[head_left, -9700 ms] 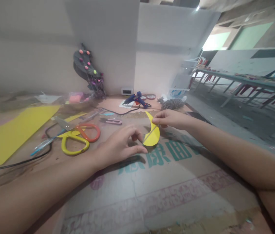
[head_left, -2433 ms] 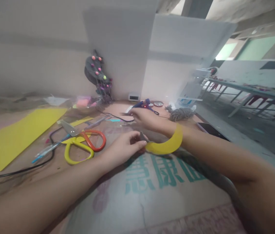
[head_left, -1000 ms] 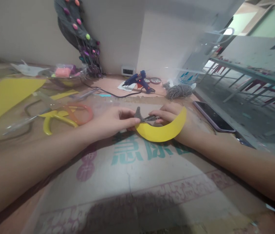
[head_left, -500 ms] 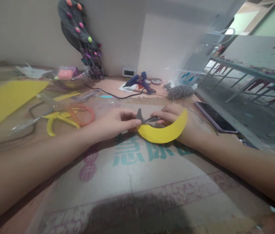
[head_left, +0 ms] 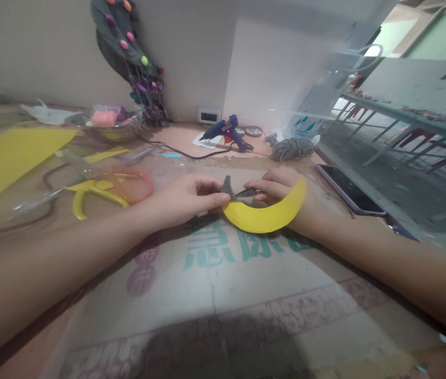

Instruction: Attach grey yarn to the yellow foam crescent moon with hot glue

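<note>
A yellow crescent-shaped cutout [head_left: 264, 218] is held over the cardboard, its left end pinched between the thumb and fingers of my left hand [head_left: 195, 195]. Grey yarn [head_left: 227, 185] covers the tip that sticks up above my left thumb. From there a dark strand runs right to my right hand [head_left: 280, 184], whose curled fingers close on it. The crescent's right end passes in front of my right hand and hides part of it.
Left lie orange-handled scissors [head_left: 131, 184], a yellow-handled tool [head_left: 98, 197] and a yellow sheet [head_left: 17, 158]. Behind are a blue glue gun [head_left: 228, 131], a yarn bundle [head_left: 294, 149] and a decorated grey crescent [head_left: 116, 42]. A phone [head_left: 349, 189] lies right, on printed cardboard's [head_left: 183, 316] far side.
The view has shifted very slightly. Both hands keep their hold, and the yellow crescent's right end has moved a touch to the right.
</note>
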Action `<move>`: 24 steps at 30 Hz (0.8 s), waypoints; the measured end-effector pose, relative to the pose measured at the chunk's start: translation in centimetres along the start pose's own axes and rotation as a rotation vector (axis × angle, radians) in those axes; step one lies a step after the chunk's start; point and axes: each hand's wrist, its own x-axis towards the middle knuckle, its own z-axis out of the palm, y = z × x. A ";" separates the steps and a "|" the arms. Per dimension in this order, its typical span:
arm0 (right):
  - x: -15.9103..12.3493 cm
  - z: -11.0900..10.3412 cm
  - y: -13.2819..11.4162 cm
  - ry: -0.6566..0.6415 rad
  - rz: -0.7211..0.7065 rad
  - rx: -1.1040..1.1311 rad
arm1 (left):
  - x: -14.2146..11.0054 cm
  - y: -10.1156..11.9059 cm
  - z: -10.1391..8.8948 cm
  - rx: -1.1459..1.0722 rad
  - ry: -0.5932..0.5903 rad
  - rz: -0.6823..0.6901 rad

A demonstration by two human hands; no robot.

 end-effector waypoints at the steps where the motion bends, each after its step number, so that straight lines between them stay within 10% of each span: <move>1: 0.0 0.0 0.0 0.010 -0.007 0.001 | 0.0 0.0 0.0 0.000 0.000 0.002; 24: -0.2 0.3 0.3 0.041 -0.062 -0.035 | 0.0 0.0 0.0 -0.007 0.001 0.016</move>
